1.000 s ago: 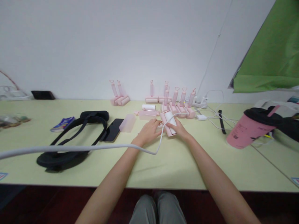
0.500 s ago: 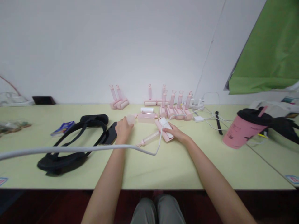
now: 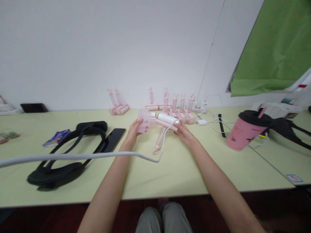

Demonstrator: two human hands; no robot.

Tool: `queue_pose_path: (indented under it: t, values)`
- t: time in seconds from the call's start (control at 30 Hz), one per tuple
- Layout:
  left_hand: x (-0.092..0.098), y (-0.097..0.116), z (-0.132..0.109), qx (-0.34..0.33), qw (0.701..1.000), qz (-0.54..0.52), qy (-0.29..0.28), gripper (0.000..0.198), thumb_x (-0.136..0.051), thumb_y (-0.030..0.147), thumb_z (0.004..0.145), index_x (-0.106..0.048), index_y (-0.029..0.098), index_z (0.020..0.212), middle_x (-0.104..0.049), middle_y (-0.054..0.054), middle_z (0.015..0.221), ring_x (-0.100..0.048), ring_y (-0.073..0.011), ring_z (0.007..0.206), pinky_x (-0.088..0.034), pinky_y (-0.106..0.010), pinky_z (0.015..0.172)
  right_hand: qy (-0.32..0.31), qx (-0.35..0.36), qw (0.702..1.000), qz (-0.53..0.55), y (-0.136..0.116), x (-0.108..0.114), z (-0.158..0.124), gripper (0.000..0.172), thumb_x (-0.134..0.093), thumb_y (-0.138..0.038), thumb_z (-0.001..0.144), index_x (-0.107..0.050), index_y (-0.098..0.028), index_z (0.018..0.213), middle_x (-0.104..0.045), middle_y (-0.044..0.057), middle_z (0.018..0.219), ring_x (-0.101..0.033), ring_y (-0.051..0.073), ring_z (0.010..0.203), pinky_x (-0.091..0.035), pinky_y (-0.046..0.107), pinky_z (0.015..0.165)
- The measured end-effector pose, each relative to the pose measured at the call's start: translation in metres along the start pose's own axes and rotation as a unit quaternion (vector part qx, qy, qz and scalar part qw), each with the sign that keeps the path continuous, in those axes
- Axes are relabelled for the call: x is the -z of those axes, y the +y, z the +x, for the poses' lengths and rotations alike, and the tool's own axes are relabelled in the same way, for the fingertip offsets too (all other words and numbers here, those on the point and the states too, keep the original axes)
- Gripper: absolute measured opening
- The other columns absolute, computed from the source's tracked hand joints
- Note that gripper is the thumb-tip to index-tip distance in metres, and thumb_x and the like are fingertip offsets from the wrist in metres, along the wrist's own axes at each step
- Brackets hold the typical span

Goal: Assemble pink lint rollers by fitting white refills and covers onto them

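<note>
I'd squeeze lightly: left hand [image 3: 132, 131] pinching the boxy translucent pink plastic cover [image 3: 144, 121], right hand [image 3: 185, 132] pinching the pink-framed white cylinder [image 3: 167, 118] at the cover's three o'clock.

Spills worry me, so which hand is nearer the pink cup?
Right. The right hand, holding the white roller, is left of the pink cup. The left hand, gripping a translucent pink cover, is farther left.
</note>
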State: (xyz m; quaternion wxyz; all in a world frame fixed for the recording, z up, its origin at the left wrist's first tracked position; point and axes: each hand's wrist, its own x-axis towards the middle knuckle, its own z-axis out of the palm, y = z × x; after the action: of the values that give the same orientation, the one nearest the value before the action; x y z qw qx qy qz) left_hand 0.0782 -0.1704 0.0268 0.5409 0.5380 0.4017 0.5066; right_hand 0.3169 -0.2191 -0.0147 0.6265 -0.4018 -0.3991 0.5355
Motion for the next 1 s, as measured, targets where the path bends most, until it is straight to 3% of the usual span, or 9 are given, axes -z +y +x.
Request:
queue_pose_path:
  t: [0.1,0.2,0.3,0.4,0.6,0.8,0.9,1.0]
  values:
    - [-0.006,0.0,-0.002,-0.004,0.999,-0.044,-0.022,0.05,-0.057,0.05,0.072,-0.055,0.015,0.107,-0.059,-0.012,0.115,-0.062,-0.014,0.076,-0.052,-0.025,0.062,0.055,-0.004,0.993,0.104,0.009,-0.009,0.006,0.039,-0.059,-0.05,0.067,-0.046,-0.025,0.095,-0.062,0.001,0.091,-0.062,0.018,0.087,-0.047,0.029,0.069]
    - [-0.013,-0.004,-0.003,0.0,0.998,-0.051,-0.048,0.05,-0.055,0.048,0.074,-0.052,0.015,0.111,-0.058,-0.012,0.115,-0.061,-0.0137,0.076,-0.052,-0.026,0.062,0.075,-0.038,0.987,0.135,0.014,-0.016,0.007,0.034,-0.054,-0.053,0.073,-0.047,-0.022,0.087,-0.061,0.002,0.075,-0.062,0.017,0.072,-0.05,0.03,0.065]
    - [-0.02,-0.01,-0.004,0.013,0.997,-0.022,-0.072,0.053,-0.054,0.051,0.073,-0.051,0.015,0.112,-0.059,-0.013,0.112,-0.06,-0.015,0.074,-0.051,-0.028,0.058,0.06,-0.043,0.994,0.075,0.012,-0.017,0.005,0.033,-0.063,-0.046,0.07,-0.046,-0.023,0.086,-0.057,-0.002,0.067,-0.057,0.013,0.057,-0.051,0.029,0.057]
    - [-0.026,-0.013,-0.007,0.022,0.993,0.05,-0.103,0.058,-0.054,0.057,0.071,-0.052,0.013,0.109,-0.061,-0.013,0.105,-0.06,-0.0173,0.074,-0.048,-0.028,0.057,-0.013,-0.023,0.999,-0.039,0.005,-0.016,-0.001,0.038,-0.068,-0.043,0.066,-0.045,-0.024,0.09,-0.056,-0.004,0.069,-0.053,0.011,0.051,-0.048,0.026,0.048]
    - [-0.029,-0.012,-0.016,-0.021,0.975,0.168,-0.141,0.059,-0.054,0.054,0.073,-0.049,0.013,0.115,-0.056,-0.012,0.118,-0.055,-0.0215,0.099,-0.044,-0.03,0.08,-0.1,0.004,0.983,-0.156,0.004,-0.015,-0.008,0.04,-0.068,-0.042,0.066,-0.046,-0.021,0.092,-0.05,-0.008,0.059,-0.042,0.005,0.042,-0.034,0.017,0.039]
    - [-0.036,-0.014,-0.025,-0.022,0.956,0.2,-0.212,0.059,-0.049,0.049,0.079,-0.037,0.015,0.126,-0.051,-0.012,0.123,-0.051,-0.0218,0.106,-0.042,-0.033,0.088,-0.1,0.008,0.984,-0.147,0.01,-0.017,-0.01,0.038,-0.063,-0.045,0.07,-0.04,-0.022,0.09,-0.047,-0.011,0.056,-0.037,0.005,0.041,-0.037,0.019,0.042]
    - [-0.038,-0.018,-0.026,-0.059,0.945,0.225,-0.229,0.061,-0.051,0.049,0.078,-0.036,0.016,0.126,-0.046,-0.012,0.128,-0.046,-0.0223,0.115,-0.038,-0.033,0.094,-0.089,0.015,0.987,-0.132,0.013,-0.018,-0.012,0.043,-0.062,-0.047,0.07,-0.032,-0.024,0.092,-0.052,-0.01,0.064,-0.042,0.006,0.044,-0.04,0.02,0.045]
    - [-0.04,-0.024,-0.025,-0.07,0.947,0.221,-0.222,0.058,-0.05,0.049,0.079,-0.036,0.015,0.124,-0.045,-0.012,0.128,-0.045,-0.0224,0.117,-0.036,-0.034,0.097,-0.066,0.038,0.979,-0.19,0.013,-0.016,-0.013,0.043,-0.059,-0.05,0.072,-0.032,-0.026,0.094,-0.058,-0.005,0.078,-0.051,0.009,0.05,-0.043,0.023,0.048]
